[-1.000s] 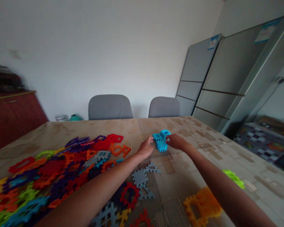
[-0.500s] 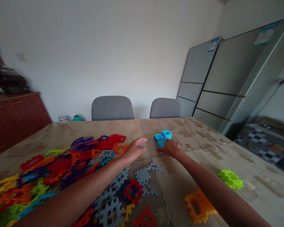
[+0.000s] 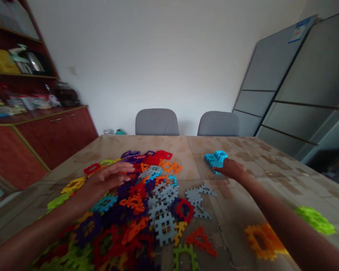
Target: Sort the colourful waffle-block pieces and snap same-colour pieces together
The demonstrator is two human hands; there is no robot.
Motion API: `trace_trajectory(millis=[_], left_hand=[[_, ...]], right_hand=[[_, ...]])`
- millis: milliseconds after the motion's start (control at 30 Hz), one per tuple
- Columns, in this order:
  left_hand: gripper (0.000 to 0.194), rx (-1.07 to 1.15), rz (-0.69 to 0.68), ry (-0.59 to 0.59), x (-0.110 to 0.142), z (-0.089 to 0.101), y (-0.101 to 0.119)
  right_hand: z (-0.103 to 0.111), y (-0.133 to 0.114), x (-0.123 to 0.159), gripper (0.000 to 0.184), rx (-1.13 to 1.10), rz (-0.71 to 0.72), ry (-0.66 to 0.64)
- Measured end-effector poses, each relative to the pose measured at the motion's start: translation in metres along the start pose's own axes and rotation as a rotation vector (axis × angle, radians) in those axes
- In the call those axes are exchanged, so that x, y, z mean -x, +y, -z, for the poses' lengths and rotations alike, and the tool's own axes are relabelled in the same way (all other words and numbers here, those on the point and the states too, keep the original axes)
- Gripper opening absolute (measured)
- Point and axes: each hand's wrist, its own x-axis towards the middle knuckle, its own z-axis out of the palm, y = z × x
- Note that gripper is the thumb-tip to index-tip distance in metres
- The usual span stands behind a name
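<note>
My left hand is raised over the left part of a pile of colourful interlocking plastic building pieces. Its fingers are stretched out and apart, with nothing in them. Across the table, my right hand is at a small cluster of joined light blue pieces. The thumb lies along the near side of the cluster and the other fingers are partly hidden behind the hand; they appear closed on its right edge. Grey flat pieces and a red ring piece lie between the hands.
An orange block and a lime-green block lie near my right forearm. Two grey chairs stand beyond the patterned table. A red-brown cabinet is at left, a grey refrigerator at right.
My left hand has moved left, from the table's middle to above the pile. My right hand stays by the light blue cluster, shifted slightly right. The view has turned left.
</note>
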Motion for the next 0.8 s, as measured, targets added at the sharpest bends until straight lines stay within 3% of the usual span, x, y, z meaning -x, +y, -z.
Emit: trace_trajectory(millis=[100,167,300,433,533,667,800], left_hand=[[0.042,-0.039,-0.032,0.0,0.024,0.029,-0.025],[0.033,-0.117,-0.089,0.011,0.041,0.039,-0.041],[0.024,-0.322,-0.295,-0.01,0.078,0.033,-0.057],[0.032,-0.589,-0.624,-0.193,0.109,0.01,-0.054],[0.055,-0.787,-0.716,-0.207,0.119,0.002,-0.054],[0.064,-0.906,-0.708,-0.154,0.115,0.002,-0.062],[0.059,-0.903,-0.673,-0.152,0.107,-0.001,-0.061]], right_hand=[[0.019,-0.01,0.02,0.04,0.026,0.05,0.037],[0.028,-0.025,0.041,0.038,0.033,0.127,0.059],[0.032,-0.065,0.106,0.039,0.001,0.309,0.058],[0.007,-0.096,0.181,0.028,-0.203,0.671,0.004],[-0.023,-0.103,0.218,0.04,-0.316,0.786,-0.011],[-0.057,-0.091,0.23,0.053,-0.299,0.768,0.063],[-0.077,-0.075,0.219,0.046,-0.274,0.76,0.157]])
